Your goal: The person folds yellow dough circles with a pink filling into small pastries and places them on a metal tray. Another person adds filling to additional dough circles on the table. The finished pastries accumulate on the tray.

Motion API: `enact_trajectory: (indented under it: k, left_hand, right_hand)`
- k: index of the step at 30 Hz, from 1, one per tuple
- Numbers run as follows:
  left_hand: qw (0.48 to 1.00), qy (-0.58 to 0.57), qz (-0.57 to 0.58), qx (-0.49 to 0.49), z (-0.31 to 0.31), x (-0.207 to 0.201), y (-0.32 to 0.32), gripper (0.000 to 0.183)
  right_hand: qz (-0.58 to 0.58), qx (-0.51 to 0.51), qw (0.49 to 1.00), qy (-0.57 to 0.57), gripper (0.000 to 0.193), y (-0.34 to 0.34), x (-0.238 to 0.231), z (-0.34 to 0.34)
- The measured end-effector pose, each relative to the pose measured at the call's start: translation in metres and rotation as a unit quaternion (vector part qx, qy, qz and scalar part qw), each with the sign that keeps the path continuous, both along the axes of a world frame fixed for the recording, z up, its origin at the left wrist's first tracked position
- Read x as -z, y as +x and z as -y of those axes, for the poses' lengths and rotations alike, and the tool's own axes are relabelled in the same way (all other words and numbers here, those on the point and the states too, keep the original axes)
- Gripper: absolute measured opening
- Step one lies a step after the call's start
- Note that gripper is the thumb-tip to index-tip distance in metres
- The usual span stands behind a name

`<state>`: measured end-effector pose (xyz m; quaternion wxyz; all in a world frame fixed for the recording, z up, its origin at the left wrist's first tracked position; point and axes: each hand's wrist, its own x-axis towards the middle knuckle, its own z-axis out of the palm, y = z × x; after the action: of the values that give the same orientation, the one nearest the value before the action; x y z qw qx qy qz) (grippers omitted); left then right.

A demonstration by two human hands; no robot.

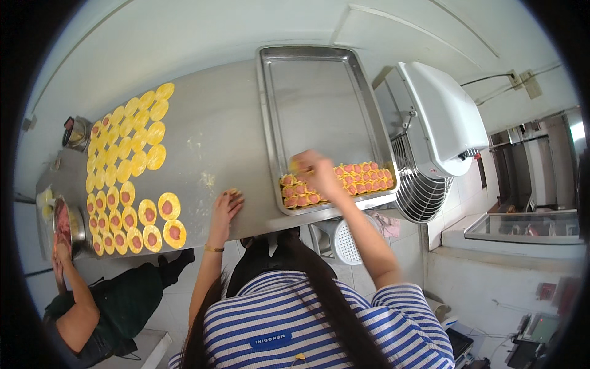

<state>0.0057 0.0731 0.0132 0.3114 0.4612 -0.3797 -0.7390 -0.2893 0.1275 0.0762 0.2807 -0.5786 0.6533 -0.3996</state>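
Over the near left part of a large metal tray point(265, 111), my right hand point(318, 175) is closed with a yellow-wrapped dumpling point(296, 166) at its fingertips; motion blurs it. Below and beside it, rows of open-topped dumplings point(362, 180) with pink filling line the tray's near end. My left hand point(225, 214) is by the table's near edge, fingers curled, with a small yellow-wrapped dumpling point(232, 192) at the fingertips. Round yellow wrappers point(140, 119) lie in rows on the left of the metal table point(209, 117). The nearer ones point(147, 212) carry pink filling.
At the far left, a co-worker's hands point(61, 249) are at a metal bowl point(75, 227) of pink filling. A white machine with a wire guard point(424, 178) stands right of the tray. A white stool point(350, 241) stands below the table edge. A metal pot point(76, 132) sits at the back left.
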Motion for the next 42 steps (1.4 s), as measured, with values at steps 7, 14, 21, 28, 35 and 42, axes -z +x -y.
enact_trajectory:
  k: [7,14,21,28,35,42]
  left_hand:
    - [0.996,-0.006,0.071,-0.06,-0.015,0.015,0.018,0.03]
    - [0.993,-0.01,0.097,-0.06,-0.025,0.016,0.01,0.026]
    - [0.991,-0.013,0.117,-0.068,-0.036,0.013,-0.003,0.026]
    - [0.989,-0.01,0.122,-0.085,-0.042,0.016,-0.008,0.025]
    - [0.988,-0.012,0.119,-0.097,-0.047,0.015,-0.012,0.025]
    - [0.987,-0.012,0.122,-0.1,-0.052,0.012,-0.013,0.026]
  right_hand:
    - [-0.261,0.14,0.954,0.04,0.027,-0.19,-0.006,-0.064]
    - [-0.319,-0.002,0.944,0.084,0.022,-0.231,0.029,-0.079]
    - [-0.287,-0.037,0.953,0.084,0.022,-0.238,0.034,-0.08]
    - [-0.241,-0.053,0.964,0.102,0.029,-0.238,0.026,-0.086]
    - [-0.188,-0.049,0.977,0.087,0.029,-0.237,0.021,-0.087]
    - [-0.231,-0.089,0.965,0.082,0.035,-0.238,0.026,-0.079]
